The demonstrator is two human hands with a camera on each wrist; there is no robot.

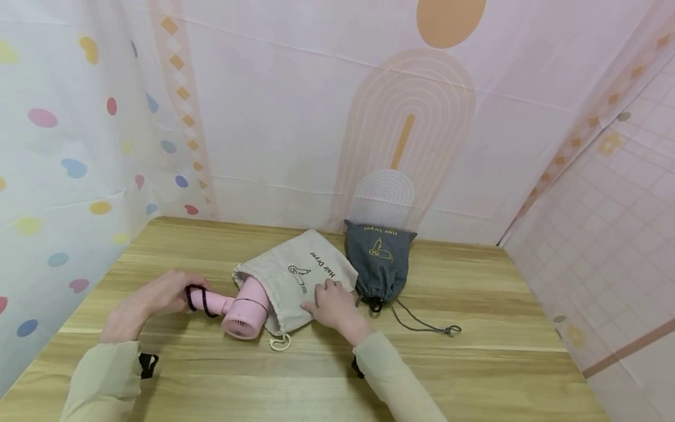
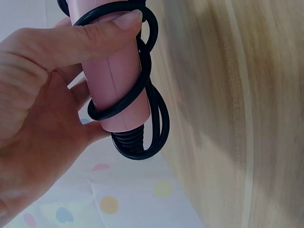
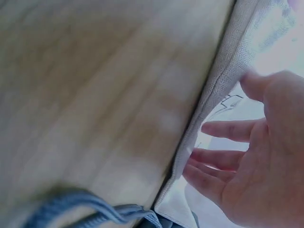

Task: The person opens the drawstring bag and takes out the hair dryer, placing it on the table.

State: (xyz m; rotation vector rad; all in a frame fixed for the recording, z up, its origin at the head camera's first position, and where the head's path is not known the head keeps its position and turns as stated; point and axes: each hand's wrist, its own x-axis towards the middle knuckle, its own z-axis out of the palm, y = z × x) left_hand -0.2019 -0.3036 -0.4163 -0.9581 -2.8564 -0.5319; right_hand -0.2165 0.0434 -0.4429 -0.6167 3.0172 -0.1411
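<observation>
Head view: left hand grips a pink hair dryer, partly inside the beige bag the right hand touches, fingers spread.

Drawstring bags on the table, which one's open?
The beige bag, with the pink hair dryer partly in its mouth; the dark gray bag is cinched.

- Two hands: one left hand at the hair dryer's 9 o'clock, one right hand at the beige bag's 4 o'clock.
- Two sleeves.
- One hair dryer, at the beige bag's 8 o'clock.
- One black cord.
- Two drawstring bags: one beige bag, one grey bag at its 3 o'clock.
- One wooden tabletop.
- Three patterned cloths, at the tabletop's 10, 12 and 2 o'clock.
</observation>
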